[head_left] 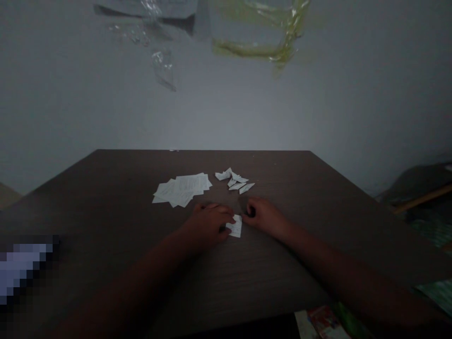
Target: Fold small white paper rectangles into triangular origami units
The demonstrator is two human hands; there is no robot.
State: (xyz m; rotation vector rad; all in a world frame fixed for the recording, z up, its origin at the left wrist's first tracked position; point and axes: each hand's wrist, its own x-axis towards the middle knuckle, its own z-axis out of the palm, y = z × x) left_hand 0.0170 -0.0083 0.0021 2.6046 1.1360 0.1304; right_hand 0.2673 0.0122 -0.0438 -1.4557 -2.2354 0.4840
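Observation:
A small white piece of paper [236, 229] with faint writing lies on the dark tabletop between my hands. My left hand [213, 221] holds its left side, with the thumb below and the fingers above, near the paper's upper edge. Close by on the other side is my right hand [265, 215], its fingers loosely curled. A dark gap shows between its thumb and index finger, and the thumb tip is at the paper's upper right corner. Several folded paper pieces [236, 179] lie in a loose group beyond my hands. Left of them spreads a pile of flat printed paper pieces [181, 188].
The brown wood-grain table [116, 188] reaches back to a pale wall [226, 113] with strips of tape [252, 49] stuck on it. A blurred-out, bright flat object [24, 263] sits at the table's left. Colourful items [325, 320] show below the near right edge.

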